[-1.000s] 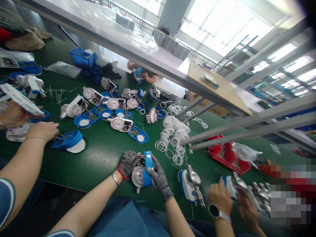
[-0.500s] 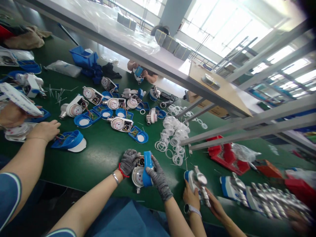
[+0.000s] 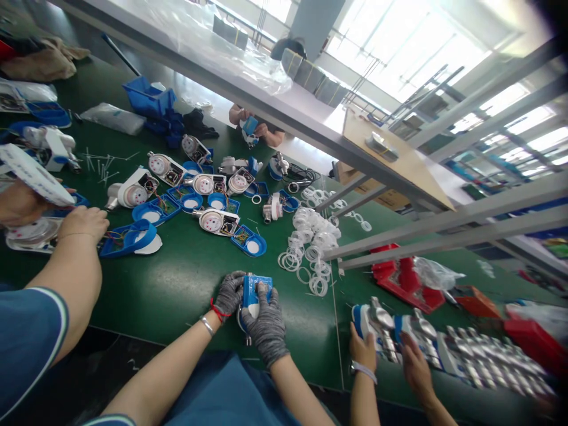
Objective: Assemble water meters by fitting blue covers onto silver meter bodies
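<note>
Both my hands wear grey knit gloves and hold one water meter (image 3: pixel 251 294) at the near edge of the green table (image 3: pixel 186 278). My left hand (image 3: pixel 229 291) grips the meter's left side. My right hand (image 3: pixel 264 322) lies over its blue cover with fingers pressed down on it. The meter's metal body is mostly hidden under my hands. A pile of white rings (image 3: pixel 312 242) lies just beyond to the right.
Several open meters with blue covers (image 3: pixel 213 220) lie across the table's middle. A person's hands on the left (image 3: pixel 82 222) hold parts by a blue cover (image 3: pixel 128 238). Another person's hands on the right (image 3: pixel 361 349) handle finished meters (image 3: pixel 386 328). A red tray (image 3: pixel 406 281) and a metal rack (image 3: pixel 444 231) stand right.
My right hand has swung the blue cover down flat over the meter and now presses on it. The person on the right has moved a meter rightward against the row.
</note>
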